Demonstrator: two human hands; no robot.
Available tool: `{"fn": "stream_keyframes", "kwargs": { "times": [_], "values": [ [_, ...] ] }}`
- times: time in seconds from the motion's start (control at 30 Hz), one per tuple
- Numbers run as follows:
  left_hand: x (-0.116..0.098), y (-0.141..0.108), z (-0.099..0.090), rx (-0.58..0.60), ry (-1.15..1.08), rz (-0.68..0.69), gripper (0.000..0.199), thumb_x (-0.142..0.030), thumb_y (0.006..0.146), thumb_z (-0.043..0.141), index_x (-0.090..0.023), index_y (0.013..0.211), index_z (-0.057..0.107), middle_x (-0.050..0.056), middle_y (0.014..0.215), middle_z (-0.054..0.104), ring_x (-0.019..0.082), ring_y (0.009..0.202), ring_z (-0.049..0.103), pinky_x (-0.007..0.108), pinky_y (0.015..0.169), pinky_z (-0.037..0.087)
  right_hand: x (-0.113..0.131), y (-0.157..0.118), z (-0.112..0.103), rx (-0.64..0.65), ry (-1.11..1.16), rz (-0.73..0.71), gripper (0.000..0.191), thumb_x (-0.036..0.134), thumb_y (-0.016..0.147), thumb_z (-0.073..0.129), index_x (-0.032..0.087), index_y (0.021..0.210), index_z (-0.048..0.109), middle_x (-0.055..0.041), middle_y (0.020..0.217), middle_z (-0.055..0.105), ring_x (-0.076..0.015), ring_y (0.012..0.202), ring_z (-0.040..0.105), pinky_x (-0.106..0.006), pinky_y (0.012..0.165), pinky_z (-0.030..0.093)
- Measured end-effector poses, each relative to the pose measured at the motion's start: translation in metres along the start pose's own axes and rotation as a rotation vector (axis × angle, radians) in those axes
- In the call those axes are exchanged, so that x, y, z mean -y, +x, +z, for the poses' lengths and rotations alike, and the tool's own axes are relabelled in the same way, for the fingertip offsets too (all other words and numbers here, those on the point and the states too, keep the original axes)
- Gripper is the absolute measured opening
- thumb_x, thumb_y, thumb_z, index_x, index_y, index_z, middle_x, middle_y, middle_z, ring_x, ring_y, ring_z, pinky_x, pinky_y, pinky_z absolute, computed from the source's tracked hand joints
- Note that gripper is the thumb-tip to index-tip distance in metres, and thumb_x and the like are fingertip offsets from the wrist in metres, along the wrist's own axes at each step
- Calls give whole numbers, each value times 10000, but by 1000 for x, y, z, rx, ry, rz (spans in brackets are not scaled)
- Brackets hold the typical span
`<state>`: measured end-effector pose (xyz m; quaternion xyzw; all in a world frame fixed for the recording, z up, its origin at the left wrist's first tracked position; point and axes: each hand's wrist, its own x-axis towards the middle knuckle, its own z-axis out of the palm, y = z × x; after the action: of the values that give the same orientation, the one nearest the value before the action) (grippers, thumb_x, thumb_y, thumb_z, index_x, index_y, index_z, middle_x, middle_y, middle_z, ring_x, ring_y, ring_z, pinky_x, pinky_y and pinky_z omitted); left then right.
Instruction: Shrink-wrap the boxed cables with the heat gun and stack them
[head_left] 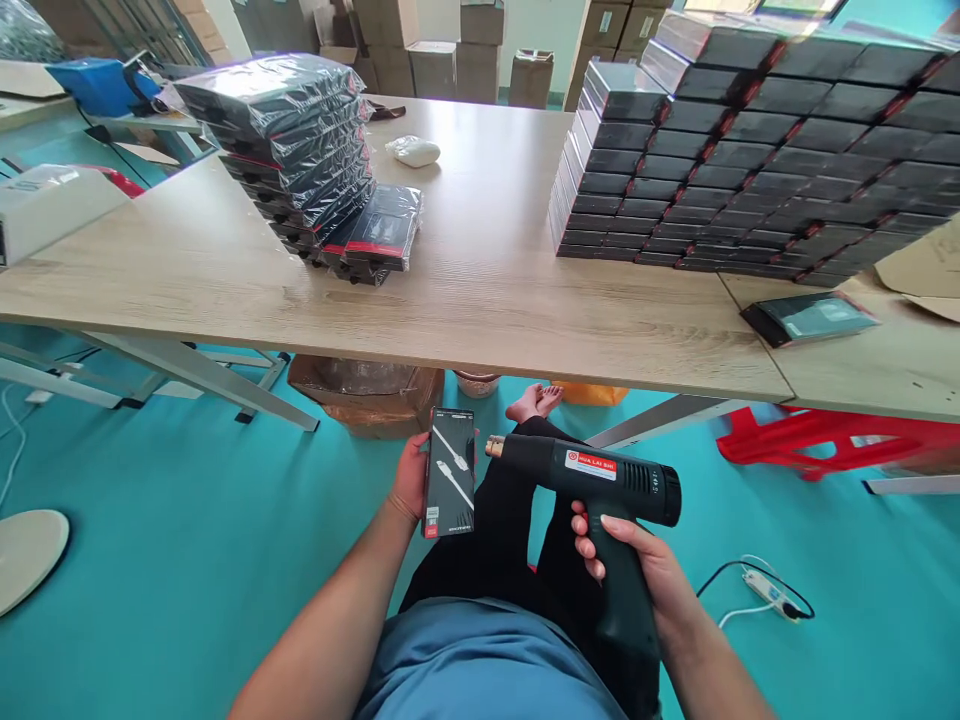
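In my left hand (411, 478) is a slim black cable box (451, 472), held upright over my lap, with white connectors pictured on its face. My right hand (626, 550) is wrapped round the grip of a black heat gun (607, 470) with a red and white label. The gun's metal nozzle points left at the box's right edge, a small gap away. Both hands are below the table's front edge. On the table, a stack of boxes in loose clear film (300, 150) stands at left, and a neat wall of boxes (735, 160) stands at right.
The wooden table (480, 310) spans the view ahead. A single box (814, 316) lies at its right, and a white pouch (414, 151) lies near the back. Underneath are an open carton (367, 395) and a red plastic frame (817, 440). A power strip (771, 592) lies on the floor.
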<state>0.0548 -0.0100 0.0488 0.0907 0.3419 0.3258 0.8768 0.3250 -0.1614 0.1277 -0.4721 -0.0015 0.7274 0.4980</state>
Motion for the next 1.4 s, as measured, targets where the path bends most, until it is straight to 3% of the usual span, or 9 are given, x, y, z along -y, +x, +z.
{"fn": "stream_keyframes", "kwargs": {
  "times": [0.27, 0.47, 0.77, 0.9, 1.07, 1.2, 1.33, 1.4],
  "values": [
    [-2, 2, -1, -121, 92, -100, 597, -540, 838, 500, -102, 1182, 714, 176, 889, 780, 353, 728, 743, 421, 556, 546, 7, 5, 0, 0, -14, -32, 301, 284, 715, 848, 140, 974, 793, -70, 847, 705, -151, 672, 620, -213, 512, 526],
    [-1, 0, -1, -135, 123, -98, 567, -552, 853, 501, -109, 1125, 730, 160, 826, 769, 302, 605, 705, 408, 559, 545, 9, 6, -2, 7, -44, -31, 290, 301, 737, 832, 158, 985, 789, -67, 868, 701, -162, 691, 624, -232, 532, 530],
    [-2, -1, -2, -142, 140, -121, 580, -575, 862, 495, -108, 1094, 749, 166, 835, 775, 296, 611, 710, 397, 562, 542, 13, 9, 8, 1, -23, -36, 300, 270, 706, 849, 141, 970, 791, -67, 847, 708, -154, 681, 622, -222, 522, 524],
    [0, 1, -1, -172, 103, -125, 531, -584, 876, 533, -115, 991, 754, 154, 799, 772, 284, 632, 714, 395, 606, 566, 11, 2, 21, 51, -153, -76, 362, 318, 720, 856, 132, 1020, 778, -73, 859, 720, -152, 678, 636, -227, 540, 522],
    [0, 9, -3, -227, 0, 60, 495, -553, 939, 517, -123, 1031, 745, 136, 863, 789, 304, 861, 762, 419, 804, 602, 7, -12, 41, 301, -597, -34, 355, 422, 728, 862, 144, 929, 770, -89, 865, 720, -200, 678, 647, -306, 552, 512],
    [-5, 11, -8, -169, -62, 153, 540, -558, 960, 493, -106, 1127, 734, 157, 988, 792, 321, 997, 751, 451, 921, 585, 6, -13, 47, 149, -669, -196, 364, 502, 774, 819, 171, 915, 757, -64, 846, 689, -197, 706, 615, -327, 601, 529],
    [-8, 9, -12, -110, -106, 172, 586, -574, 963, 455, -99, 1185, 718, 166, 1030, 786, 343, 1074, 731, 488, 969, 566, 3, -15, 45, 256, -699, -89, 379, 502, 747, 844, 155, 873, 759, -81, 860, 694, -201, 696, 622, -322, 580, 515],
    [-8, 9, -12, -101, -119, 189, 595, -578, 959, 460, -95, 1196, 714, 168, 1050, 783, 345, 1087, 726, 492, 983, 559, 2, -16, 43, 235, -682, -103, 383, 506, 750, 842, 156, 882, 761, -86, 884, 697, -203, 701, 625, -322, 580, 517]
  ]
}}
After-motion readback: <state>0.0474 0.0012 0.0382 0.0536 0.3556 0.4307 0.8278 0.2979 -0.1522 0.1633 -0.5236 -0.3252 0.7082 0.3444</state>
